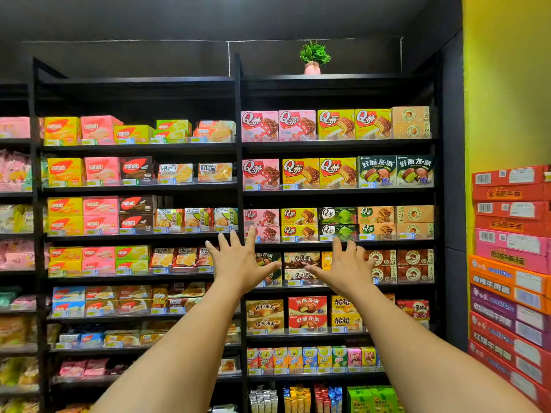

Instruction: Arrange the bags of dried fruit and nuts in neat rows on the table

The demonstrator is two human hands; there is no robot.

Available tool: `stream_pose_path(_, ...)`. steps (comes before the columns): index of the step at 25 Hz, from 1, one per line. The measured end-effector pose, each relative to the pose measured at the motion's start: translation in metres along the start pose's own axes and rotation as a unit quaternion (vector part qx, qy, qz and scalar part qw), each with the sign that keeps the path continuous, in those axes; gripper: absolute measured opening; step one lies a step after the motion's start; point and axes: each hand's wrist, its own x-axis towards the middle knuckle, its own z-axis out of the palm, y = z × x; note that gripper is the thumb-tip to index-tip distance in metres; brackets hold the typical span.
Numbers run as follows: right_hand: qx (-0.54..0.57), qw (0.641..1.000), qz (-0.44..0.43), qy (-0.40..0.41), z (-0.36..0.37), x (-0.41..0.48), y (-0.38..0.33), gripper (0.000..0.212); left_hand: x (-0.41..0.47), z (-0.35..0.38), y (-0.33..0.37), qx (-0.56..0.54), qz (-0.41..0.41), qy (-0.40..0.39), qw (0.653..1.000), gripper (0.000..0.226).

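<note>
Both my arms are stretched straight out in front of me at chest height. My left hand (pixel 240 260) is open, fingers spread, palm away from me, holding nothing. My right hand (pixel 346 265) is open the same way a little to its right, also with nothing in it. Both hover in the air in front of black shop shelves (pixel 238 150), apart from the goods. No bags of dried fruit and nuts and no table are in view.
The black shelves are packed with boxes of wafers (pixel 64 171) on the left and cake pies (pixel 301 172) on the right. A tall stack of red and orange cartons (pixel 511 263) stands at the right against a yellow wall. A potted plant (pixel 313 58) sits on top.
</note>
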Motion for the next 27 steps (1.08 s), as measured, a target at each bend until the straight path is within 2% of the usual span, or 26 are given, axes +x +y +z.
stream_pose_path(5,0.011,1.000,-0.010,0.015,0.030,0.054,0.043,0.105,0.047,0.036,0.034,0.000,-0.016,0.032,0.999,0.103)
stream_pose_path(8,-0.008,1.000,-0.021,-0.014,0.064,0.077,0.081,0.106,0.066,0.077,0.062,0.007,-0.020,0.029,0.999,0.104)
stream_pose_path(13,-0.019,0.995,-0.029,-0.091,0.131,0.096,0.121,0.107,0.061,0.152,0.088,-0.010,-0.036,-0.059,0.998,0.104)
stream_pose_path(16,-0.022,0.986,-0.045,-0.158,0.186,0.084,0.128,0.105,0.030,0.206,0.085,0.002,-0.058,-0.124,0.991,0.103)
stream_pose_path(21,-0.051,0.949,-0.100,-0.294,0.290,0.016,0.114,0.102,-0.068,0.293,0.058,-0.008,-0.135,-0.259,0.956,0.102)
stream_pose_path(27,-0.062,0.867,-0.216,-0.444,0.368,-0.098,0.062,0.097,-0.214,0.325,0.012,0.006,-0.244,-0.365,0.899,0.097)
